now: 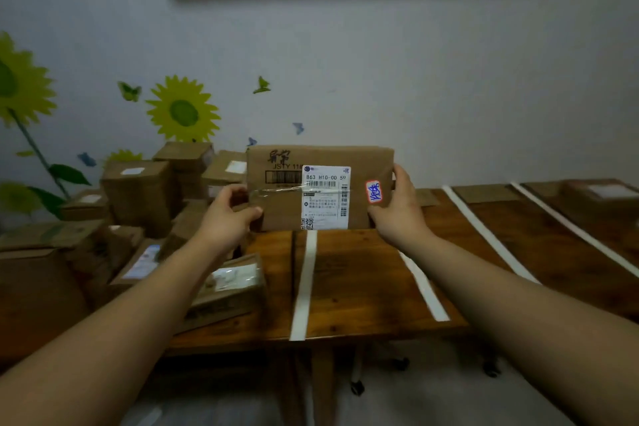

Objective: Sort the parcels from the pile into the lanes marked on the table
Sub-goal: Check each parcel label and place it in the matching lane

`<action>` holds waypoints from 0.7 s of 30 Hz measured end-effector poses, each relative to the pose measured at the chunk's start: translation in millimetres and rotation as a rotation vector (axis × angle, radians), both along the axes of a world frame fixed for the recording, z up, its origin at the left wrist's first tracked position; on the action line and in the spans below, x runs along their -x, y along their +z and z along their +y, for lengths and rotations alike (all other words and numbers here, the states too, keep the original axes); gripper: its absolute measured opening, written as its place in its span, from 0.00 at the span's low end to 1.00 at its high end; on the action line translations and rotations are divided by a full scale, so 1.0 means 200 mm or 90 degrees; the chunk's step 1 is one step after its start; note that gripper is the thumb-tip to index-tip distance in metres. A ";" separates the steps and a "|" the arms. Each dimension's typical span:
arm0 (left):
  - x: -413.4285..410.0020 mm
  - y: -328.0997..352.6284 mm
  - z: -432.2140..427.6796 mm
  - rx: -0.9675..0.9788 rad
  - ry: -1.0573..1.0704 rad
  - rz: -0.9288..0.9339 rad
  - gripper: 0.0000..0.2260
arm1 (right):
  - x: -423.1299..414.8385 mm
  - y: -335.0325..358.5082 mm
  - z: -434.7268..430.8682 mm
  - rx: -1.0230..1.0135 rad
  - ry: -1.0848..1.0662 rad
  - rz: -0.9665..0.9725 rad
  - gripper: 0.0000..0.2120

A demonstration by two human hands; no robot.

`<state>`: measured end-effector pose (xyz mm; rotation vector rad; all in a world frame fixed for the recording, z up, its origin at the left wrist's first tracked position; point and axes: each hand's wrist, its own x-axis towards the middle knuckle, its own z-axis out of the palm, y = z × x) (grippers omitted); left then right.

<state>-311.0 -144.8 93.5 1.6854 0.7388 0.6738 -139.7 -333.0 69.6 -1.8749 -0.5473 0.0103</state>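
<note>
Holding parcel [285, 209] by side edges, left hand [226, 216], right hand [397, 209], pile [138, 197] leftward, lanes [518, 235] rightward.

Dim, flat indoor light leaves the wall [449, 79] grey and the worktop [352, 273] dull, with soft blur throughout and wide-angle bending toward the edges.

Upright parcel [320, 188] between hands [226, 214] [397, 207]

Two hands show, the left hand [228, 214] and the right hand [397, 204], with one parcel [321, 190] between them. The pile [138, 197] holds roughly ten more, too overlapped to count exactly. Four white tape strips [304, 284] cross the tabletop [356, 273]; five butterflies [129, 91] and at least three sunflowers [183, 111] mark the wall [380, 79].
</note>
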 end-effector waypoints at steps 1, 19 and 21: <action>-0.09 0.00 -0.09 -0.004 -0.019 0.005 0.21 | -0.06 0.01 -0.11 0.010 -0.017 0.001 0.37; -1.68 -0.15 -1.78 -0.047 -0.376 0.050 0.20 | -0.93 -0.05 -2.07 0.055 -0.290 0.026 0.25; -1.85 -0.20 -1.92 -0.047 -0.411 0.062 0.21 | -1.02 -0.07 -2.19 0.051 -0.315 0.038 0.23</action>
